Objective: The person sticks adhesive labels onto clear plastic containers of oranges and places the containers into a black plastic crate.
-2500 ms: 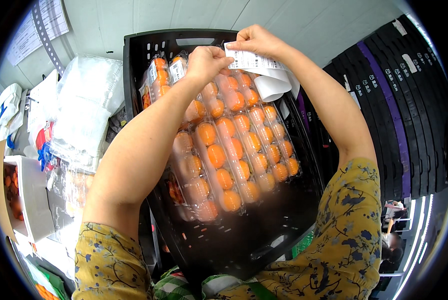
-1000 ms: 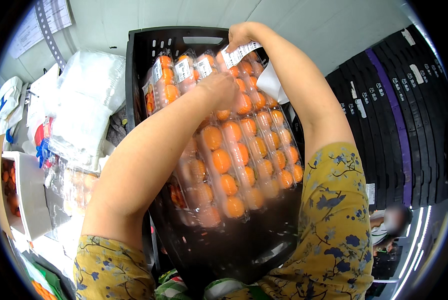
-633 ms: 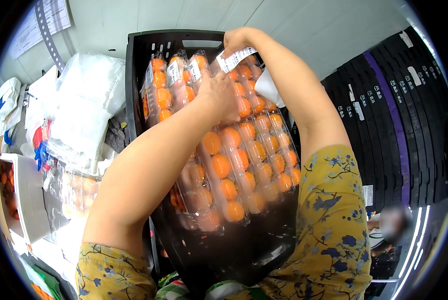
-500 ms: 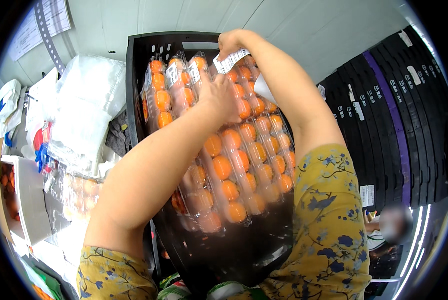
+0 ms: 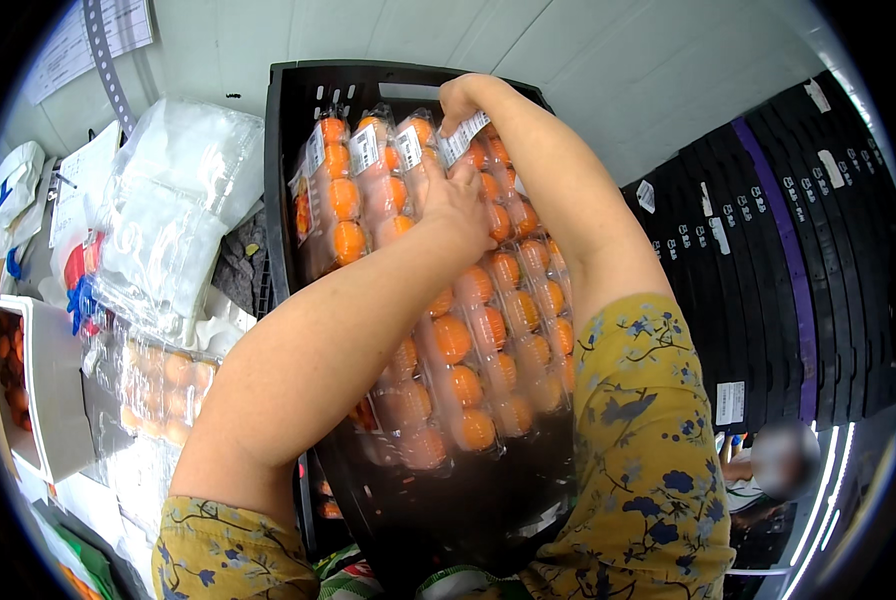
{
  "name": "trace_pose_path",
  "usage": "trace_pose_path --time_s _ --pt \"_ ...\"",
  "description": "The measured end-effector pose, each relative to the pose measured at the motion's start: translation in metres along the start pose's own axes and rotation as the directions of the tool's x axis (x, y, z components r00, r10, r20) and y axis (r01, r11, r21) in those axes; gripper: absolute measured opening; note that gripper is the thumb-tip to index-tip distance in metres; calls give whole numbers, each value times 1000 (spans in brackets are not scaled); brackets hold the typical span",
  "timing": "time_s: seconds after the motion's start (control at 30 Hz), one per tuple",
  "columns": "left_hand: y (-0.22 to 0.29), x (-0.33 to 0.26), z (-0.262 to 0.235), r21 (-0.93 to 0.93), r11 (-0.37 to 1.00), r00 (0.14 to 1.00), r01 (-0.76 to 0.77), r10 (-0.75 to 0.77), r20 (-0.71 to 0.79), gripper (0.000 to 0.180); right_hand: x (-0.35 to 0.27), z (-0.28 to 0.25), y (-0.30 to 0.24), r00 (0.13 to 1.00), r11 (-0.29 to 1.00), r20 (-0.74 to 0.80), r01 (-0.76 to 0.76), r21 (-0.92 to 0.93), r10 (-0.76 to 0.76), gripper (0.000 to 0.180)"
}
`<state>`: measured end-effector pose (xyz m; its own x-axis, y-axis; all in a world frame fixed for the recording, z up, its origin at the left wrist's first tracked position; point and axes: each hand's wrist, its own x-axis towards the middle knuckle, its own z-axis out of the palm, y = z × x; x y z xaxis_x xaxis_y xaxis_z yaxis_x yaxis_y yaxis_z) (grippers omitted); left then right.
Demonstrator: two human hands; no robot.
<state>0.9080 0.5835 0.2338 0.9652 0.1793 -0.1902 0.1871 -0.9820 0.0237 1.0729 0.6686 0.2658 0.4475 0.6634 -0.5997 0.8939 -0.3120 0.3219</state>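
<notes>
Both bare arms come up from the bottom and reach far forward, with short yellow flowery sleeves at the shoulders. The left hand (image 5: 455,200) lies flat, palm down, with its fingers spread out and pressing. The right hand (image 5: 458,98) is higher up and further away, its wrist bent over and its fingertips pinched together. The two hands are close, one just above the other

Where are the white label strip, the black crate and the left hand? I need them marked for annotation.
white label strip (image 5: 463,138): head view, middle of the strip.
black crate (image 5: 286,110): head view, its upper left wall.
left hand (image 5: 456,200): head view, back of the hand, on the packed orange fruit.
</notes>
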Motion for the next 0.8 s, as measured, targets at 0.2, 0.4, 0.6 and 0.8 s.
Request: trace_pose_path --time_s 0.2,0.4,0.6,0.8 --pt "1 3 2 -6 1000 1000 -6 5 -18 57 19 6 -1 985 984 -12 -170 -55 170 41" --pt "-9 3 10 -94 995 991 -45 33 -127 63 4 3 -13 965 964 -45 -261 -44 259 34" --pt "-8 10 18 -165 983 990 -77 56 -126 72 -2 1 16 988 980 -83 -116 159 130 36" --pt "-13 24 36 -222 971 969 -92 37 -244 83 -8 -3 27 987 951 -9 -151 269 159 37"
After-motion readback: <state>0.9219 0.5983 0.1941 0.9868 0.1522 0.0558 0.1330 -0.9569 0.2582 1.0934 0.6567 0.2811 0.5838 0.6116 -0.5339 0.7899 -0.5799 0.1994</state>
